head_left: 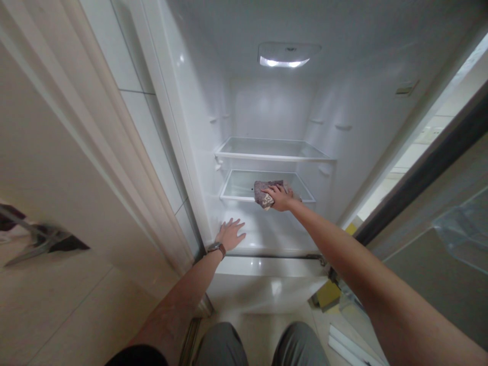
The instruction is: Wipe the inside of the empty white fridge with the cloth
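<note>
1. The work is inside a refrigerator [272,101] with white, glossy walls, and a lit lamp [285,55] is set into its ceiling.
2. Two white-rimmed shelves cross it: an upper shelf [274,157] and, below it, a lower shelf [237,185], both with pale, see-through panes. Small moulded ledges stick out from the side walls.
3. Under the lower shelf, the compartment floor [267,236] shines with reflected light.
4. On the right, the refrigerator door is swung out, with a dark gasket [427,168] along its edge and a clear door bin [465,234] at the far right of the view.
5. On the left are a strip of white tiled wall [133,117] and a beige door frame [99,127]; beige floor tiles [76,315] lie at near left.
6. At near right, a yellow object [328,295] and a white strip [351,351] lie low by the refrigerator. The person's knees, in grey trousers [221,345], show at the near edge.
7. The right hand [280,197] has its grip closed over a bunched, patterned brownish-grey cloth [261,193], fingers bent across the top. The cloth is at the near edge of the lower shelf, right of its middle.
8. The left hand [231,233], a wristwatch [217,248] behind it, has its fingers spread apart and holds nothing. It is palm down at the left of the compartment floor; whether it presses there, I cannot tell.
</note>
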`<state>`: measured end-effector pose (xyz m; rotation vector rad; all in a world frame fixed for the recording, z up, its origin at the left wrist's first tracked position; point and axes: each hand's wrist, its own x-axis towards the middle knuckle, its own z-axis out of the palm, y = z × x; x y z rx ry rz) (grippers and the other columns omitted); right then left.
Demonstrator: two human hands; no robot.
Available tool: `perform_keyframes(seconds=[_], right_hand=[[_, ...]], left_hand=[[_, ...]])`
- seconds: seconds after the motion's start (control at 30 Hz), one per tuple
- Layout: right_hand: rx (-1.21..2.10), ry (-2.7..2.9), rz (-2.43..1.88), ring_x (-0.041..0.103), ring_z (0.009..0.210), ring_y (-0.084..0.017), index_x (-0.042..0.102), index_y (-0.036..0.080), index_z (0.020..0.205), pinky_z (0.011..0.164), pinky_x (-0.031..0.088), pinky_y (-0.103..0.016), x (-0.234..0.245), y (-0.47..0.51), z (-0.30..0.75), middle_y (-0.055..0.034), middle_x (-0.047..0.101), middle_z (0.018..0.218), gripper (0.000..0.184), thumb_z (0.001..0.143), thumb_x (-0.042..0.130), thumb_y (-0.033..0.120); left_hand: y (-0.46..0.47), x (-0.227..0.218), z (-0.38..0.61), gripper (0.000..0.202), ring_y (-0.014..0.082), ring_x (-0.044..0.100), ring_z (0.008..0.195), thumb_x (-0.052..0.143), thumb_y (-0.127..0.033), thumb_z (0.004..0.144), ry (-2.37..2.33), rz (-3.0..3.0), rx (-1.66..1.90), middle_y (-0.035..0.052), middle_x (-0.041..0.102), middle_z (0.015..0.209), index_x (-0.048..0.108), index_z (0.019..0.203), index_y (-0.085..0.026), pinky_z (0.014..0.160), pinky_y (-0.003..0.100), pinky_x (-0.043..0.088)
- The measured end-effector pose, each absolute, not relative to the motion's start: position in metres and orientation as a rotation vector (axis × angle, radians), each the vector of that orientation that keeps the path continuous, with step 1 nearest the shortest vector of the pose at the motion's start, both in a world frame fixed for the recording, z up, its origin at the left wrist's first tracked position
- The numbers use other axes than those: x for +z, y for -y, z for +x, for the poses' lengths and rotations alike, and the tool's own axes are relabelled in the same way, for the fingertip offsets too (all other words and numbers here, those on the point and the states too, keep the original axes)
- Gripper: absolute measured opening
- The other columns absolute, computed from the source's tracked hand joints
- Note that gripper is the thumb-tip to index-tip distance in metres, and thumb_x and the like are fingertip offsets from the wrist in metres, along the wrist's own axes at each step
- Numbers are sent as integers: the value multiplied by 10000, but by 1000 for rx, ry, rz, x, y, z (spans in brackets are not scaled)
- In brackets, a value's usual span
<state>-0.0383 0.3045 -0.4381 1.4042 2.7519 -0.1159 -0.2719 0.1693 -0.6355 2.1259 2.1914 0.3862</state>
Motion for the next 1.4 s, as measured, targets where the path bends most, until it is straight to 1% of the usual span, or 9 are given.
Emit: perform_keyframes(seconds=[0.23,0.43,0.53,0.67,0.87,1.13,1.27,1.4], right_hand=[[-107,-2754,1400,127,1608,-374,228,501,1608,1197,190,-797,-440,-306,-39,-10,141,1735,830,879,622,465],[-110,-2755,1396,129,1605,-378,223,505,1608,1191,190,-800,-441,-308,-39,-11,138,1734,837,876,624,441],[-112,-2755,1393,127,1603,-383,216,505,1610,1193,189,-795,-441,-307,-38,-17,136,1733,840,878,625,450],[-114,-2749,1395,117,1606,-384,216,511,1608,1198,173,-797,-439,-307,-39,-13,128,1735,850,872,637,452],[-117,-2751,1396,119,1610,-366,217,509,1607,1202,189,-791,-439,-306,-38,1,136,1734,838,877,623,433],[-119,-2754,1400,124,1606,-381,229,503,1606,1194,186,-797,-439,-306,-38,-18,142,1733,837,874,634,477],[-113,-2764,1397,127,1609,-370,230,506,1605,1208,163,-791,-441,-308,-38,-11,151,1731,841,869,633,461],[-112,-2768,1397,126,1608,-369,233,507,1604,1200,169,-799,-443,-309,-38,-9,146,1733,832,872,625,457]], left_hand=[[-170,-636,-272,589,331,263,1582,511,-534,993,-2197,2156,384,-6,404,1666,504,1554,-354,1278,598,210],[-169,-633,-271,594,341,273,1577,519,-533,988,-2195,2157,378,-5,402,1667,507,1552,-347,1272,609,213],[-168,-632,-270,600,343,268,1579,514,-530,989,-2191,2150,372,-1,397,1670,504,1557,-337,1276,605,207],[-168,-632,-271,596,329,258,1584,505,-540,991,-2196,2143,368,-10,390,1673,497,1558,-352,1282,594,197],[-168,-633,-271,595,329,264,1582,500,-536,994,-2192,2144,379,-8,392,1672,499,1557,-344,1282,604,190],[-165,-625,-267,595,331,264,1582,509,-527,992,-2193,2124,363,-2,392,1672,507,1555,-336,1283,595,196],[-166,-626,-268,578,327,263,1583,504,-529,997,-2195,2135,363,-10,398,1669,514,1546,-350,1283,587,201],[-167,-628,-269,587,324,256,1586,513,-536,991,-2191,2130,365,-15,394,1671,507,1550,-357,1287,578,194]])
